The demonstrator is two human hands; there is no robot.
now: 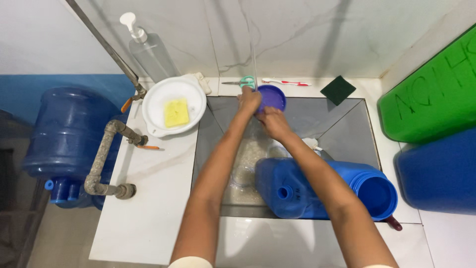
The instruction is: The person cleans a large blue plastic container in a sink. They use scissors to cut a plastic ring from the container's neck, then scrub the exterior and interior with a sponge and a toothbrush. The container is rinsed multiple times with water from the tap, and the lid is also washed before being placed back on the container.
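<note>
A thin stream of water falls from above into the steel sink [342, 134]. Under it my left hand [249, 100] grips a round blue-purple lid [273, 96] by its left edge, at the sink's far rim. My right hand [274, 123] is closed against the lid's lower side; what it holds is hidden. A blue jerrycan [302, 191] lies on its side in the sink beneath my right forearm, its small spout facing me. Beside it a wide blue container [376, 193] lies with its open mouth to the right.
A white bowl [163, 97] with a yellow sponge [176, 112] sits left of the sink. Scissors [240, 82], a toothbrush [286, 82] and a dark green scrub pad [337, 90] lie behind it. A pump bottle [148, 49], metal pipes [106, 159], a blue water jug [67, 139] and green and blue drums [436, 99] surround the counter.
</note>
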